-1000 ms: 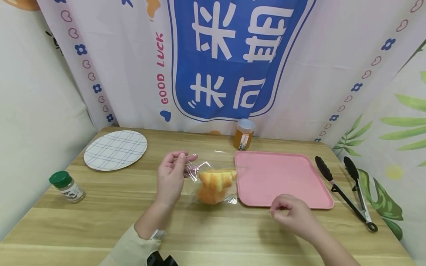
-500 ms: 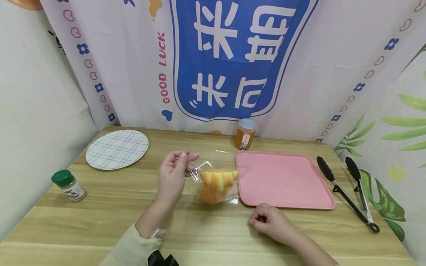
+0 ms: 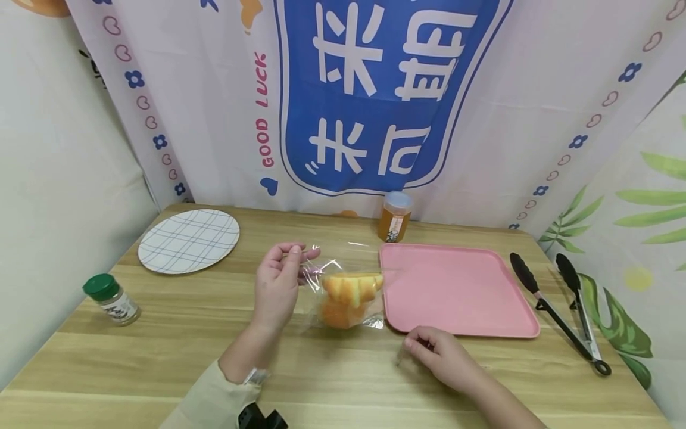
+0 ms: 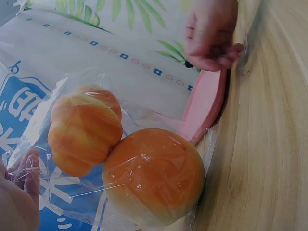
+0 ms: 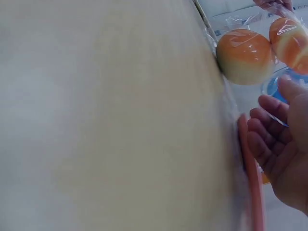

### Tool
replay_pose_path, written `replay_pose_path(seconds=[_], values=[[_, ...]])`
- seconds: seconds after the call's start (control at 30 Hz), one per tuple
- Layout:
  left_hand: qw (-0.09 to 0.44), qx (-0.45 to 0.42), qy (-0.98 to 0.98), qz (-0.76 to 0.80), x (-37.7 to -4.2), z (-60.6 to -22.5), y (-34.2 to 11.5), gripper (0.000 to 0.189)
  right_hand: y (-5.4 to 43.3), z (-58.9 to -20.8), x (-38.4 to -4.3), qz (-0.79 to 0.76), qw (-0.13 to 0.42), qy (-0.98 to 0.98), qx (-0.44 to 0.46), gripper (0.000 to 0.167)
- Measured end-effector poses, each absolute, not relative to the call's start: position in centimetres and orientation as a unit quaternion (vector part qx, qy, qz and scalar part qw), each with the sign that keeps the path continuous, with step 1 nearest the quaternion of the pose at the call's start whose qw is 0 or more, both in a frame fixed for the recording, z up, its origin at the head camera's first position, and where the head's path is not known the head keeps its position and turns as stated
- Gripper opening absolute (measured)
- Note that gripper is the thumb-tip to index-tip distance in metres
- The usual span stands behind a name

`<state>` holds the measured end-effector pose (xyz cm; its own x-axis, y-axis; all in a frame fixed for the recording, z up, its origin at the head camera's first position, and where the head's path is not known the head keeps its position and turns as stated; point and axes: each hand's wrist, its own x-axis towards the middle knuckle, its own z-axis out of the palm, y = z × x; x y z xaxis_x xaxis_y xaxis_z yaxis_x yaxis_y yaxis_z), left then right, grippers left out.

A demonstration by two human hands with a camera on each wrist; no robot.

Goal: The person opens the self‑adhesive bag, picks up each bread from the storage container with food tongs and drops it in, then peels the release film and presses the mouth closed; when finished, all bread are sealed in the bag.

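My left hand (image 3: 276, 292) grips the edge of a clear plastic bag (image 3: 375, 322) and holds it up above the table. Two breads show through the film: a ridged yellow-orange roll (image 4: 84, 132) and a round glossy bun (image 4: 154, 175). My right hand (image 3: 442, 360) is low over the table, just in front of the pink tray's near edge. Its fingers are loosely curled, and in the right wrist view the thumb stands apart from them. A small clear strip (image 3: 399, 356) shows beside its fingertips.
The pink tray (image 3: 455, 292) lies right of the bag, with black-tipped tongs (image 3: 563, 325) beyond it. An amber jar (image 3: 395, 217) stands at the back. On the left are a checked plate (image 3: 189, 241) and a green-capped shaker (image 3: 111, 300).
My right hand has moved left and slightly down from the tray's front, and its fingers have loosened. The clear strip now shows at its fingertips. The left hand keeps the bag nearly still.
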<state>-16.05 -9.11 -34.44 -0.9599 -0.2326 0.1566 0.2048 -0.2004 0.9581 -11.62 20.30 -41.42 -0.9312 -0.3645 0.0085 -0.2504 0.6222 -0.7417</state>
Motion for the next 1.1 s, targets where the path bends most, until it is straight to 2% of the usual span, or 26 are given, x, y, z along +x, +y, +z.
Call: replay_pose_path(seconds=[0.1, 0.3, 0.4, 0.53, 0.67, 0.8, 1.1], values=[[0.141, 0.009, -0.614, -0.777, -16.1, -34.5, -9.1, 0.014, 19.8, -39.4, -12.2, -0.441, 0.047, 0.884, -0.146, 0.021], [0.143, -0.006, -0.612, -0.778, -16.0, -34.6, -9.1, 0.013, 18.0, -35.4, -14.7, -0.501, -0.038, 0.856, -0.124, 0.029], [0.148, -0.023, -0.609, -0.779, -16.0, -34.7, -9.1, 0.013, 17.1, -34.4, -15.9, -0.549, -0.034, 0.829, -0.102, 0.029], [0.152, -0.057, -0.602, -0.782, -16.0, -34.9, -9.4, 0.012, 16.3, -34.1, -16.7, -0.607, -0.021, 0.792, -0.072, 0.019], [0.151, -0.097, -0.618, -0.765, -15.9, -34.6, -10.1, 0.017, 16.1, -33.9, -16.9, -0.625, -0.042, 0.777, -0.068, 0.014], [0.143, -0.126, -0.65, -0.736, -15.8, -34.2, -11.0, 0.028, 16.0, -33.6, -16.9, -0.627, -0.063, 0.773, -0.078, 0.018], [0.092, -0.133, -0.68, -0.715, -16.2, -34.3, -12.4, 0.027, 16.1, -33.7, -17.2, -0.63, -0.05, 0.771, -0.08, 0.028]])
